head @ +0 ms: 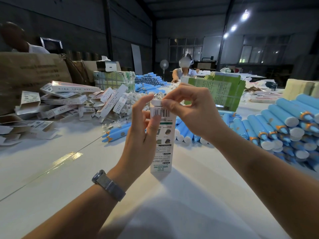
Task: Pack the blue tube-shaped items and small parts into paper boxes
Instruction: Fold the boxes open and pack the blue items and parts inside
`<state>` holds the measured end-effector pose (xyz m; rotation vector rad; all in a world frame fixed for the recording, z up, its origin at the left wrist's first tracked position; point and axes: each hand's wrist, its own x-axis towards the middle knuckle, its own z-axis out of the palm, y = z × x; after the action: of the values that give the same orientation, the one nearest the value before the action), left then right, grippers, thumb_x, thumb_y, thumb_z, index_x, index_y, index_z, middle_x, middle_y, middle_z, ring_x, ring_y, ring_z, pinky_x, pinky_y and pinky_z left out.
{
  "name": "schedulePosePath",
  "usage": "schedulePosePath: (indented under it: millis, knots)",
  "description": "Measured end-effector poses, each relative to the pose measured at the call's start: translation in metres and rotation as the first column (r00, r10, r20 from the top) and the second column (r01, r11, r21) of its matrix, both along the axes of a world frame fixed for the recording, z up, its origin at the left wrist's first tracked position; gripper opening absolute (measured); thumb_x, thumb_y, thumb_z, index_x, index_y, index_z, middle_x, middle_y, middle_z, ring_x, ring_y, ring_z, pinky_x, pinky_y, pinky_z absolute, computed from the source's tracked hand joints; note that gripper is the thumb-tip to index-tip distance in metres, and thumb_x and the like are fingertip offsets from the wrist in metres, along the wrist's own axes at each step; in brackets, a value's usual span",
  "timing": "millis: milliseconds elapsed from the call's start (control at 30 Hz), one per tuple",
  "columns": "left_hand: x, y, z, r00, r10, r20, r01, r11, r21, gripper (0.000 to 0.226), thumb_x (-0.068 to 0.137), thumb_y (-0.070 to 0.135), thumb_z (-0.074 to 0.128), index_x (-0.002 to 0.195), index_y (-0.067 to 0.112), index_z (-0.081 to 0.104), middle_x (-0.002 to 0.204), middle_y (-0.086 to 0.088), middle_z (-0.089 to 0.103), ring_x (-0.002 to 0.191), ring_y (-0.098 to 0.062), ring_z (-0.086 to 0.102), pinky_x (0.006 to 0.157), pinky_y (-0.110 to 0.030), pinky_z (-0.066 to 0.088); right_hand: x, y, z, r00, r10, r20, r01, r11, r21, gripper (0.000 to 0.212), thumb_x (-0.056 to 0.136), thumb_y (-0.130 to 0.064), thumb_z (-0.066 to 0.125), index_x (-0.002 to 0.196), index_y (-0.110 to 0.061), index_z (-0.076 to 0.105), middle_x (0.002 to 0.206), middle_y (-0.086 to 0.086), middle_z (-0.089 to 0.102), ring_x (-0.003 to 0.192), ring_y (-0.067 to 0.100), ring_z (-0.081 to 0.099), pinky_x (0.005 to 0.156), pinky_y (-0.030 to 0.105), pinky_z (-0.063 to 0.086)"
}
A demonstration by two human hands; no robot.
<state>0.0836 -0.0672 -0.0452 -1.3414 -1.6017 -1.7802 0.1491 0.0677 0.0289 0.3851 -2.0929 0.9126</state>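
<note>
A tall white paper box (163, 147) with a barcode near its top stands upright on the white table (189, 195) in front of me. My left hand (140, 135) grips its left side, thumb on the printed face. My right hand (191, 109) pinches the white flap at the box's top end. Blue tubes (279, 128) with white caps lie stacked at the right, and a few more blue tubes (115, 133) lie just left of the box. Small clear parts (110, 125) are scattered behind them. What is inside the box is hidden.
Folded and open paper boxes (69, 102) are heaped at the left, beside a large brown carton (32, 73). Bundles of flat green-printed cartons (217, 90) stand behind my hands. Another tube pile (148, 81) lies farther back, where a person (184, 69) sits across the table.
</note>
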Motion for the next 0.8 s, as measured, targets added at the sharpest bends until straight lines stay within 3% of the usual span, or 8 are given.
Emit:
schedulePosePath:
  millis: [267, 467, 667, 800]
  knots:
    - [-0.002, -0.001, 0.000, 1.000, -0.002, -0.002, 0.002, 1.000, -0.010, 0.044, 0.104, 0.028, 0.041, 0.129, 0.064, 0.033, 0.094, 0.007, 0.065, 0.080, -0.021, 0.066, 0.068, -0.027, 0.053, 0.005, -0.002, 0.009, 0.997, 0.014, 0.072, -0.015, 1.000, 0.013, 0.015, 0.085, -0.010, 0.074, 0.077, -0.021, 0.069, 0.078, 0.000, 0.068, 0.077, 0.024, 0.064, 0.076, 0.038, 0.055]
    - [0.000, -0.001, 0.000, 0.999, -0.006, -0.039, 0.005, 1.000, -0.029, 0.044, 0.103, 0.033, 0.042, 0.131, 0.064, 0.030, 0.095, 0.001, 0.063, 0.081, -0.022, 0.066, 0.067, -0.027, 0.054, 0.019, 0.005, 0.036, 0.967, -0.041, 0.250, -0.016, 0.975, 0.223, 0.014, 0.084, -0.015, 0.076, 0.074, -0.022, 0.070, 0.077, 0.002, 0.072, 0.076, 0.018, 0.067, 0.078, 0.034, 0.055]
    - [-0.001, -0.002, -0.001, 0.999, 0.018, -0.051, -0.019, 0.999, -0.038, 0.041, 0.103, 0.033, 0.041, 0.128, 0.064, 0.031, 0.095, 0.000, 0.062, 0.080, -0.019, 0.064, 0.068, -0.026, 0.053, 0.022, 0.000, 0.037, 0.982, -0.144, 0.123, 0.089, 0.922, 0.376, 0.010, 0.082, -0.017, 0.078, 0.075, -0.022, 0.073, 0.072, -0.005, 0.070, 0.070, 0.008, 0.064, 0.070, 0.025, 0.053]
    - [-0.002, -0.002, 0.000, 0.998, 0.030, -0.051, -0.032, 0.998, -0.046, 0.040, 0.103, 0.032, 0.042, 0.127, 0.063, 0.033, 0.097, -0.005, 0.063, 0.082, -0.022, 0.065, 0.068, -0.037, 0.057, 0.021, -0.001, 0.037, 0.975, -0.193, 0.107, 0.137, 0.911, 0.388, 0.008, 0.082, -0.020, 0.077, 0.076, -0.023, 0.074, 0.071, -0.009, 0.070, 0.069, 0.005, 0.065, 0.072, 0.027, 0.053]
